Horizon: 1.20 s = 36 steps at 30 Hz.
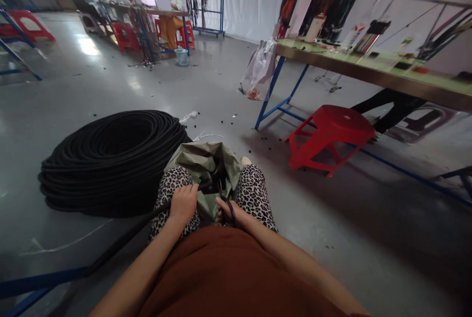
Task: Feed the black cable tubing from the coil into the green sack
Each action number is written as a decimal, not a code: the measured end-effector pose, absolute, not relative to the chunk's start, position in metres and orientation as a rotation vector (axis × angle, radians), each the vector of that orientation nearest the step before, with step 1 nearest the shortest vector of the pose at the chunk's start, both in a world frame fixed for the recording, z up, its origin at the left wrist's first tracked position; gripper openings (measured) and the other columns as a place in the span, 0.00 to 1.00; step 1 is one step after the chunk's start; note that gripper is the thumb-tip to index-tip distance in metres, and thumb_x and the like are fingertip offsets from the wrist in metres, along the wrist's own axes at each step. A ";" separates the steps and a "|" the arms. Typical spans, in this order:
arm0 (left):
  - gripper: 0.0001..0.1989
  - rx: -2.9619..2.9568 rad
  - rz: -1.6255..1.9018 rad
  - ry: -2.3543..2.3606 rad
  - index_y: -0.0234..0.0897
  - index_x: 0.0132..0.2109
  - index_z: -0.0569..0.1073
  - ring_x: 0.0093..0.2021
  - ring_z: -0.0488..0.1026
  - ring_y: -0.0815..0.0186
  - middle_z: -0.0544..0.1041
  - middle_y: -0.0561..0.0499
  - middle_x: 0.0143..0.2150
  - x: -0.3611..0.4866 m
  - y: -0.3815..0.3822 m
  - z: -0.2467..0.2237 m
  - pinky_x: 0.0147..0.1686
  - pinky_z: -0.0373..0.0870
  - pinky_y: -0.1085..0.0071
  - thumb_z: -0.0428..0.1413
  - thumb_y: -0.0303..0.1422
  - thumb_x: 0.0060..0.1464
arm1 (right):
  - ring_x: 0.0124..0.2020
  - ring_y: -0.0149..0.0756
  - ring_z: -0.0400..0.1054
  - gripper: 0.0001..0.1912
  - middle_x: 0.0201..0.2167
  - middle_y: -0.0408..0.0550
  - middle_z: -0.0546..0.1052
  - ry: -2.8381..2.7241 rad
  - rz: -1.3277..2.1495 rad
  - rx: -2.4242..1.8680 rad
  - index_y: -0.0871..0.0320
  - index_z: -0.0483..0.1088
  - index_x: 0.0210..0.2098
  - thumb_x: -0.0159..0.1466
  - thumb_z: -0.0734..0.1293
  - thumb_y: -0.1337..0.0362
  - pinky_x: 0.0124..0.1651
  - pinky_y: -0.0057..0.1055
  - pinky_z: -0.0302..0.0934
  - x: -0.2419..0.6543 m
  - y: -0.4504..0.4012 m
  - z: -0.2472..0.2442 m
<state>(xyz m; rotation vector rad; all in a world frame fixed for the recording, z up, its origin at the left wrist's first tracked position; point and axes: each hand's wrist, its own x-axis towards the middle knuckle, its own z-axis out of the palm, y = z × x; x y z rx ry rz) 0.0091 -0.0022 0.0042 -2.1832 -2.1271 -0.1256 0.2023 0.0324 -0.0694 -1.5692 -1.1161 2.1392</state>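
My left hand is closed around a black cord, thick and rope-like, which runs from the lower left across my thigh. The cord's end sticks out past my fingers over an open olive-green bag between my knees. In my right hand is a pair of scissors with black handles. Their blades point up and away from me, just right of the cord's end and apart from it. Dark contents inside the bag are too shadowed to make out.
A big coil of black cord lies on the floor at left. On the right stand a red stool and a worktable, with a plastic bag hanging at its corner. Small black bits dot the floor. People sit at tables farther back.
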 end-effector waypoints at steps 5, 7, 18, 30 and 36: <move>0.18 -2.202 -0.151 -2.132 0.34 0.54 0.75 0.44 0.76 0.54 0.81 0.40 0.44 0.013 0.001 0.007 0.44 0.63 0.59 0.45 0.33 0.66 | 0.23 0.32 0.71 0.29 0.23 0.44 0.73 -1.176 2.166 -1.435 0.61 0.67 0.32 0.61 0.67 0.38 0.31 0.28 0.66 0.205 0.033 -0.080; 0.18 -2.212 -0.154 -2.142 0.34 0.54 0.75 0.44 0.76 0.54 0.81 0.40 0.44 0.016 0.002 0.008 0.43 0.64 0.59 0.45 0.33 0.66 | 0.24 0.33 0.71 0.30 0.24 0.45 0.74 -1.205 2.167 -1.413 0.61 0.68 0.33 0.61 0.67 0.37 0.32 0.29 0.66 0.206 0.033 -0.084; 0.18 -2.284 -0.124 -2.105 0.34 0.54 0.75 0.44 0.76 0.54 0.81 0.40 0.43 0.019 0.000 0.010 0.43 0.65 0.59 0.45 0.33 0.65 | 0.26 0.35 0.71 0.29 0.24 0.47 0.74 -1.334 2.177 -1.382 0.61 0.70 0.31 0.61 0.66 0.38 0.33 0.31 0.65 0.208 0.033 -0.083; 0.18 -2.354 -0.048 -2.061 0.34 0.54 0.75 0.45 0.76 0.54 0.81 0.40 0.44 0.021 -0.003 0.011 0.44 0.65 0.59 0.44 0.32 0.66 | 0.27 0.35 0.69 0.29 0.24 0.47 0.74 -1.535 2.104 -1.342 0.60 0.71 0.30 0.62 0.64 0.37 0.33 0.30 0.64 0.209 0.033 -0.080; 0.17 -2.401 -0.081 -2.047 0.34 0.53 0.75 0.44 0.76 0.56 0.81 0.41 0.43 0.021 -0.003 0.011 0.43 0.65 0.60 0.46 0.32 0.65 | 0.24 0.33 0.69 0.29 0.24 0.47 0.74 -1.481 2.120 -1.377 0.60 0.71 0.31 0.63 0.64 0.38 0.30 0.29 0.63 0.207 0.033 -0.083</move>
